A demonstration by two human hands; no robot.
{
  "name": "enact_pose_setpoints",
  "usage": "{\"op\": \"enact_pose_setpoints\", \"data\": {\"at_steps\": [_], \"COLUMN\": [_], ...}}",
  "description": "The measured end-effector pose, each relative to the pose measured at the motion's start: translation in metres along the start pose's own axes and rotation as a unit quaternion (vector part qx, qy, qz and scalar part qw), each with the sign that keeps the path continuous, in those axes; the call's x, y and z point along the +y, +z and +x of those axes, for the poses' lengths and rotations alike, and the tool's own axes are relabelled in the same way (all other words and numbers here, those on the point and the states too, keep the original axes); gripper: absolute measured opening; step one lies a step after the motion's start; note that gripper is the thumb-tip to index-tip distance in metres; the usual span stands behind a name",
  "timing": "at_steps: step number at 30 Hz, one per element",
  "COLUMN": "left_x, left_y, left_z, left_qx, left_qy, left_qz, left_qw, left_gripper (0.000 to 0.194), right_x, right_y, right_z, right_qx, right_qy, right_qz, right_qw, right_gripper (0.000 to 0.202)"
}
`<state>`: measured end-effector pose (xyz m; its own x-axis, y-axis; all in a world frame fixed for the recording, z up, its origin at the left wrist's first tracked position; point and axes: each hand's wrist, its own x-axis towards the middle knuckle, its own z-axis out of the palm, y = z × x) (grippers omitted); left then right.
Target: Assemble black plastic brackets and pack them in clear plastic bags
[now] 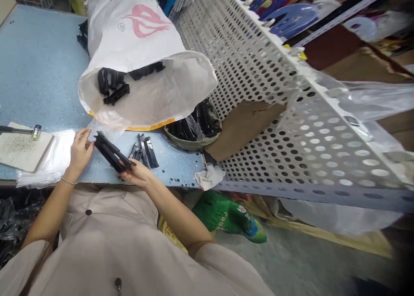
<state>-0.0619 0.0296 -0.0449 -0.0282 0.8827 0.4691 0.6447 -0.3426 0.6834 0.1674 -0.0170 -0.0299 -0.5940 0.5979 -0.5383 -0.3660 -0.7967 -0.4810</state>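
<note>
My right hand [137, 174] is wrapped round the lower end of a few long black plastic parts [111, 153], held as a slanting bundle above the blue table's front edge. Beside the bundle's upper end is my left hand [80, 148], its fingers curled together; whatever they pinch, if anything, is too small to make out. More black plastic parts [147, 151] lie on the table to the right of the bundle. Ahead, a white woven sack [139, 41] lies on its side, its mouth towards me, with several black parts [117, 94] inside.
A round container [189, 145] full of black parts stands by the perforated metal panel [258, 93], with brown cardboard [246, 125] beside it. At left are a pale block [22, 151], a hammer-like tool [35, 132] and clear plastic bags [61, 151]. A green sack [226, 216] lies below.
</note>
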Motion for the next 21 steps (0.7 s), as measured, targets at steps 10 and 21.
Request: {"op": "enact_pose_setpoints", "data": {"at_steps": [10, 21], "left_x": [0.033, 0.035], "left_y": [-0.010, -0.237], "left_z": [-0.053, -0.123], "left_qx": [-0.176, -0.317], "left_qy": [0.181, -0.239], "left_qz": [-0.020, -0.015], "left_qw": [0.968, 0.918], "left_gripper": [0.071, 0.029], "right_x": [0.008, -0.040], "right_y": [0.021, 0.013], "right_z": [0.034, -0.026], "right_qx": [0.156, 0.030], "right_qy": [-0.253, -0.229], "right_qz": [-0.210, -0.717], "right_qw": [0.932, 0.658], "right_gripper": [0.043, 0.028]}}
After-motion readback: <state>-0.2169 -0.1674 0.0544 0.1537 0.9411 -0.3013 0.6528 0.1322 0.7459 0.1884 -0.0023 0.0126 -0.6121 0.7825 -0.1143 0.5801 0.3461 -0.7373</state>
